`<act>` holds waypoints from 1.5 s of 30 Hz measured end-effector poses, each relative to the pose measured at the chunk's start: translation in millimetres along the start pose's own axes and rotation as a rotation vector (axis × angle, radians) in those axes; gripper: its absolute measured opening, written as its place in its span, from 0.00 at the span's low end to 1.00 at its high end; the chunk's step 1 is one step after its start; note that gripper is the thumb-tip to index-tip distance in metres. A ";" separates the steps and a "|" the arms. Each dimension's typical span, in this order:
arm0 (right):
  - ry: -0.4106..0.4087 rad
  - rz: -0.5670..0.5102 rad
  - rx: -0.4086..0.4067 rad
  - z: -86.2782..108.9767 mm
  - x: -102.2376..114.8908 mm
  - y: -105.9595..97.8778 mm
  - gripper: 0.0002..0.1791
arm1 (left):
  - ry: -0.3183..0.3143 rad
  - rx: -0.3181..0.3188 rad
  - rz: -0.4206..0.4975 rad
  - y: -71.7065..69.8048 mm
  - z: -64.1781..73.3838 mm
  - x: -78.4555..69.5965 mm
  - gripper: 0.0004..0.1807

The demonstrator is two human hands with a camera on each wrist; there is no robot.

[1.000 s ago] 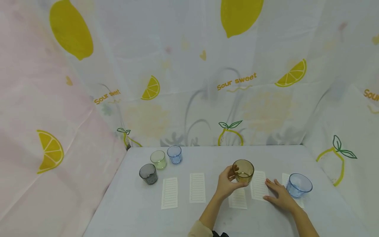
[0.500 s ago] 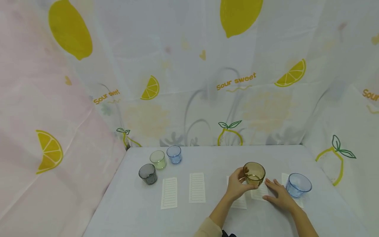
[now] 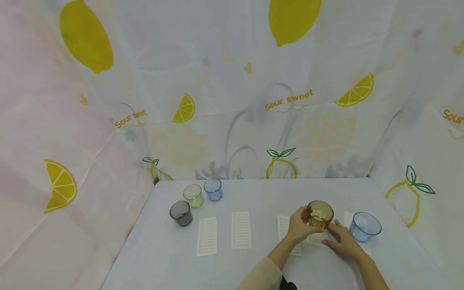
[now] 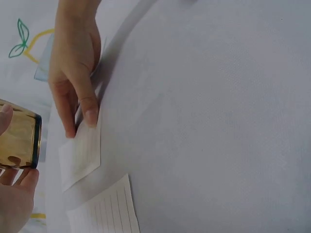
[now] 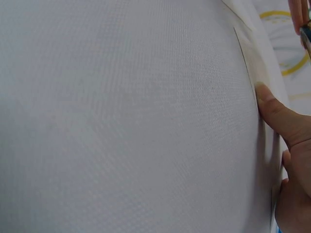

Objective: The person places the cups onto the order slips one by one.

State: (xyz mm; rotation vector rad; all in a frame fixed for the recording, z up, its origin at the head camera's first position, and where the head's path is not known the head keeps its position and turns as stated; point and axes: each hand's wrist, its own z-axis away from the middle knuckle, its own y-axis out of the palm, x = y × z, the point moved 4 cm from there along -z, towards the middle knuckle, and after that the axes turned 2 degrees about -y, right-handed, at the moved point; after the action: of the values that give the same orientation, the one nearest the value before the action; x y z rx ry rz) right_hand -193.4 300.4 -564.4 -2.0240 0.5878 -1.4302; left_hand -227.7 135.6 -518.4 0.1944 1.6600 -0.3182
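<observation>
In the head view my left hand [image 3: 300,230] grips an amber glass [image 3: 321,212] by its side, thumb and fingers curled around it. The glass is upright and overlaps a lined paper slip [image 3: 317,239]. My right hand [image 3: 343,241] rests with its fingertips at that slip's right edge, fingers spread and loosely bent. The left wrist view shows the amber glass [image 4: 19,138] raised over the table, and the right thumb and a finger touching the slip [image 4: 82,158]. In the right wrist view, the right thumb [image 5: 274,109] presses on the paper's edge.
A wide blue glass [image 3: 365,227] stands on another slip at the right. More lined slips [image 3: 207,236] lie in a row leftward. Grey [image 3: 181,213], green [image 3: 193,196] and small blue [image 3: 214,189] glasses stand at the table's back left. A printed curtain [image 3: 232,88] encloses the table.
My left hand has carried the amber glass rightward and slightly toward me, from over the neighbouring slip to above the one at my right hand. The right hand has stayed in place.
</observation>
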 end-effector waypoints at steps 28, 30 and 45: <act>-0.171 0.026 -0.129 -1.9 2.8 -3.3 0.30 | -0.051 -0.018 -0.198 22.1 -2.6 23.7 0.34; -0.183 0.040 -0.131 -1.9 2.2 -2.8 0.32 | -0.065 -0.026 -0.180 21.2 -1.1 26.9 0.34; -0.246 0.013 -0.146 -2.2 0.0 -1.1 0.33 | -0.021 -0.015 -0.410 19.5 -0.8 30.3 0.36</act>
State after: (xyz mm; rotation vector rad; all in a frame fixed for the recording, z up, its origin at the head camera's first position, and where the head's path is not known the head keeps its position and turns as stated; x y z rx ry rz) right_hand -195.5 300.7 -563.1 -2.2632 0.6116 -1.1362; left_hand -225.9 152.6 -550.2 -0.1642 1.6745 -0.6125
